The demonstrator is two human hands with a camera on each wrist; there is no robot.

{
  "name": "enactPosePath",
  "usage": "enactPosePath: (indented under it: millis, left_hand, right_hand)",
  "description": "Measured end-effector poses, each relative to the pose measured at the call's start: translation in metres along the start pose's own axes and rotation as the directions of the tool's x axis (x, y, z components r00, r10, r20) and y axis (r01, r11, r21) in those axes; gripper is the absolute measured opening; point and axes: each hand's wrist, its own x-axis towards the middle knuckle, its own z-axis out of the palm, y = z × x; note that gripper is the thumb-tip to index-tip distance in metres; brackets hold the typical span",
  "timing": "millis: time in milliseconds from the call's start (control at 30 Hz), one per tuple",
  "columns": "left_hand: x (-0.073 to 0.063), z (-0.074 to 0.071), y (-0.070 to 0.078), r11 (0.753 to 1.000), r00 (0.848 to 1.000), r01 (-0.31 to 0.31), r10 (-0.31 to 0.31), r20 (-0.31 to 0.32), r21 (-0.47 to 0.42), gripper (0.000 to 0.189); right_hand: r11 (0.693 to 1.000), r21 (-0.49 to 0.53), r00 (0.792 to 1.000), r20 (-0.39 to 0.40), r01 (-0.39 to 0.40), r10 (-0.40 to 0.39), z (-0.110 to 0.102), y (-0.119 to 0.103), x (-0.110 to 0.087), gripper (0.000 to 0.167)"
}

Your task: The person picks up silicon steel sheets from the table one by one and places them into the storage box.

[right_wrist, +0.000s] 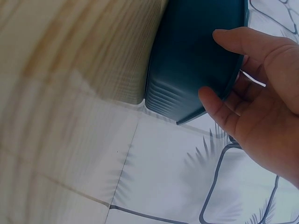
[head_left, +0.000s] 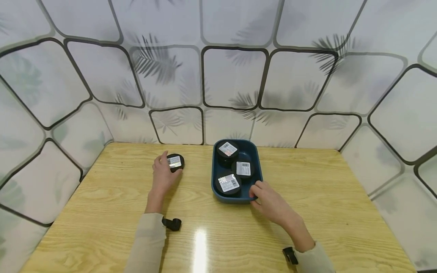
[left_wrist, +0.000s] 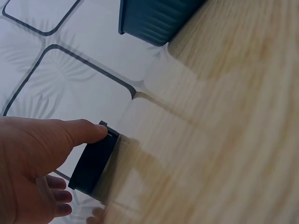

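My left hand holds a low round black tub with a silver-and-white label, at the left of the table. In the left wrist view the thumb lies on the edge of the black tub, while the other fingers are partly hidden behind it. A blue plastic bin stands to the right, with black tubs inside, labels up. My right hand grips the bin's near right corner. In the right wrist view the thumb touches the outer wall of the bin, with other fingers over the rim.
The wooden table runs back to a patterned wall cloth with leaf prints, which also encloses both sides. A black strap mount sits at the left wrist and another black mount at the right.
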Motion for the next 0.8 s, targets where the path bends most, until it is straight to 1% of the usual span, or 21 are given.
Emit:
enactPosePath:
  millis: [233,467,800]
  left_hand:
    - [0.0019,0.0011,-0.0016,1.000,0.999,0.021,-0.021,0.029,0.001,0.089]
    - [0.0023,0.0011,-0.0010,1.000,0.999,0.012,-0.010,0.053,-0.025,0.087]
    - [-0.0001,-0.0003,0.0007,1.000,0.998,0.005,-0.005,0.060,-0.004,0.084]
  right_hand:
    - [1.000,0.004,0.999,0.018,-0.029,0.029,-0.0016,-0.0027,0.0004,0.023]
    - [1.000,0.003,1.000,0.005,-0.005,0.005,-0.0013,-0.0007,0.0000,0.023]
    - [1.000,0.000,1.000,0.004,-0.009,0.009,0.0001,-0.0002,0.0004,0.023]
